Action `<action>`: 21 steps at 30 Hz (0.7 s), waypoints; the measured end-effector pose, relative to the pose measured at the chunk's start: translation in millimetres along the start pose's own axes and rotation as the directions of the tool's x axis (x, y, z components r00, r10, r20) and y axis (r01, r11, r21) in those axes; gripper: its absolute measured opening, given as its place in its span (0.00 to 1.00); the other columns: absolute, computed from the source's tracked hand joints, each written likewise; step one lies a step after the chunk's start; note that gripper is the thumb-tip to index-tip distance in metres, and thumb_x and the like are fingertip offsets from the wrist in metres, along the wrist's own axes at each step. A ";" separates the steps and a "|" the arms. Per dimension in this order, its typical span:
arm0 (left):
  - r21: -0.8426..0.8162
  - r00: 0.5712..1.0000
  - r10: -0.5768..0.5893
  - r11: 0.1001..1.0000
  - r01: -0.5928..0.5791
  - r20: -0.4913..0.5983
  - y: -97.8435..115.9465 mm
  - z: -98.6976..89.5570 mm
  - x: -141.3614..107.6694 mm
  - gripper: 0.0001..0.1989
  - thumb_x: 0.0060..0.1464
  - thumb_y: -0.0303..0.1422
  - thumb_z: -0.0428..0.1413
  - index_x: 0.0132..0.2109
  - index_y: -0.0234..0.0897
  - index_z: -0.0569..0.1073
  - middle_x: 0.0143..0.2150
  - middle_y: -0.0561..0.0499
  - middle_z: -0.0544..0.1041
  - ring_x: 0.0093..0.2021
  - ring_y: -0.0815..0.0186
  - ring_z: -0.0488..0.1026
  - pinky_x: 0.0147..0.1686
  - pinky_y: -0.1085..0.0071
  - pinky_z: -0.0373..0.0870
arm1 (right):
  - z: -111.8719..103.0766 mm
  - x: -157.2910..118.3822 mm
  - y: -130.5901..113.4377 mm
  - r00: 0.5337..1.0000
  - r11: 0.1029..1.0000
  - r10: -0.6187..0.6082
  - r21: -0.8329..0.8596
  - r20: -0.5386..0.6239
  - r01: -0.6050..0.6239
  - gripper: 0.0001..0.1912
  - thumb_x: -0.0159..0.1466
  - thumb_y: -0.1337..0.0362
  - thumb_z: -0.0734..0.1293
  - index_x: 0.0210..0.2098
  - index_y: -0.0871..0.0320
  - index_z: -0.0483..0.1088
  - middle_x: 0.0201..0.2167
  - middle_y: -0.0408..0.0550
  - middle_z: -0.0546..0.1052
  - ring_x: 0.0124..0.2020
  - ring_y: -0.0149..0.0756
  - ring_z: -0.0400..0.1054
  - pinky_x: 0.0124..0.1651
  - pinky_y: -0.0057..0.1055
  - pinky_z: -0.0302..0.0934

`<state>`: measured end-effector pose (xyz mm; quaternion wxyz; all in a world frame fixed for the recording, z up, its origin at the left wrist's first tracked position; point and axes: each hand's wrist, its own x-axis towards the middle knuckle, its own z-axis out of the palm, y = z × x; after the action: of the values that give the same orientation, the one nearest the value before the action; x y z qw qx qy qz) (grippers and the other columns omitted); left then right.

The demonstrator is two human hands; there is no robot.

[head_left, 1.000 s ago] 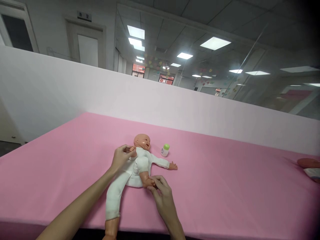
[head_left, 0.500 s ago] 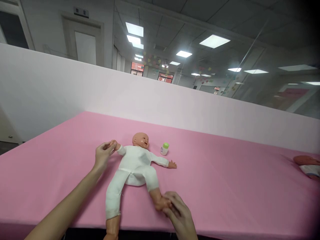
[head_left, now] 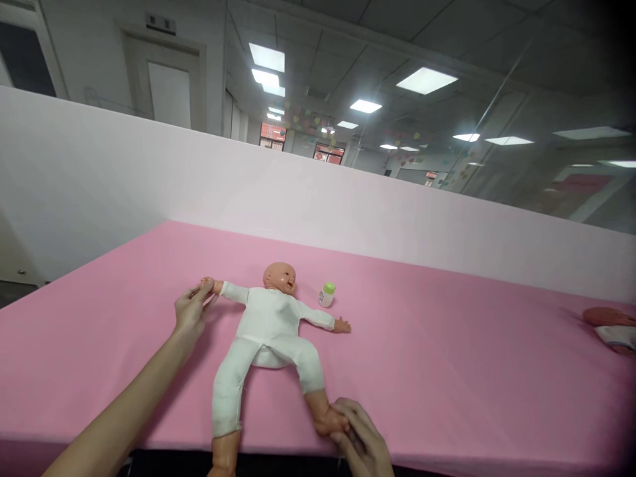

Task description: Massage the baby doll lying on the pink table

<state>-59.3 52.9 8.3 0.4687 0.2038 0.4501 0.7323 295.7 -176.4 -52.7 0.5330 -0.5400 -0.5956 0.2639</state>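
A baby doll (head_left: 271, 321) in a white cloth suit lies on its back on the pink-covered table (head_left: 437, 371), its head away from me and turned to the right. My left hand (head_left: 190, 308) pinches the doll's hand on the left side, with that arm stretched out sideways. Near the front edge, my right hand (head_left: 365, 437) is closed on the doll's foot on the right side. The doll's other arm lies outstretched on the cloth, and its other leg reaches past the table's front edge. Beside the doll's head stands a small white bottle (head_left: 326, 295) with a green cap.
Another doll (head_left: 613, 324) lies at the far right, partly cut off by the frame. A low white wall (head_left: 298, 199) runs along the back of the table, with glass above it. A door (head_left: 169, 86) shows at the back left.
My left hand has moved left, drawing the doll's arm out straighter. My right hand has moved slightly right and toward me with the foot, so that leg is more extended.
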 end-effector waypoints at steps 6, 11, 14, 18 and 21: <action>0.336 0.858 0.273 0.834 -0.437 0.435 -11.4 42.4 -34.5 0.15 0.47 0.42 0.70 0.37 0.36 0.81 0.36 0.46 0.84 0.38 0.58 0.80 0.41 0.63 0.77 | 28.1 61.3 -52.3 0.990 0.990 -0.113 -0.071 0.086 0.119 0.11 0.69 0.59 0.67 0.47 0.54 0.80 0.46 0.55 0.78 0.47 0.44 0.76 0.47 0.32 0.73; 0.435 0.747 0.171 0.721 -0.539 0.642 -35.0 52.9 -43.0 0.14 0.54 0.45 0.65 0.34 0.37 0.81 0.35 0.47 0.84 0.36 0.59 0.80 0.39 0.66 0.73 | 79.3 89.9 -61.4 0.974 0.984 -0.172 -0.027 0.145 0.178 0.11 0.69 0.67 0.63 0.43 0.55 0.78 0.45 0.52 0.77 0.47 0.41 0.74 0.52 0.32 0.69; 0.448 0.761 0.140 0.736 -0.507 0.633 -38.4 51.1 -35.5 0.17 0.54 0.47 0.65 0.34 0.36 0.80 0.34 0.46 0.84 0.33 0.59 0.79 0.34 0.67 0.72 | 90.2 93.1 -60.7 0.977 0.986 -0.168 0.006 0.134 0.168 0.11 0.69 0.67 0.63 0.43 0.55 0.78 0.45 0.51 0.77 0.48 0.41 0.74 0.53 0.32 0.68; 0.394 0.818 0.134 0.825 -0.404 0.559 -27.7 43.1 -20.6 0.18 0.49 0.46 0.69 0.35 0.34 0.79 0.35 0.45 0.83 0.35 0.60 0.79 0.35 0.68 0.74 | 62.8 80.0 -61.5 0.986 0.994 -0.107 0.044 0.126 0.102 0.11 0.67 0.64 0.67 0.47 0.54 0.79 0.47 0.53 0.78 0.49 0.43 0.74 0.52 0.32 0.70; 0.339 0.893 0.163 0.885 -0.320 0.419 -13.4 29.6 -9.8 0.19 0.45 0.45 0.71 0.35 0.34 0.79 0.35 0.47 0.81 0.37 0.61 0.79 0.39 0.66 0.77 | 25.2 58.7 -58.5 0.984 0.996 -0.025 0.086 0.177 0.009 0.10 0.65 0.59 0.72 0.44 0.53 0.81 0.45 0.54 0.78 0.45 0.45 0.76 0.44 0.31 0.73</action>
<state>-26.5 60.3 13.2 0.3984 0.4878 0.4611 0.6251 260.3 -131.8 12.6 0.5024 -0.4859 -0.6337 0.3317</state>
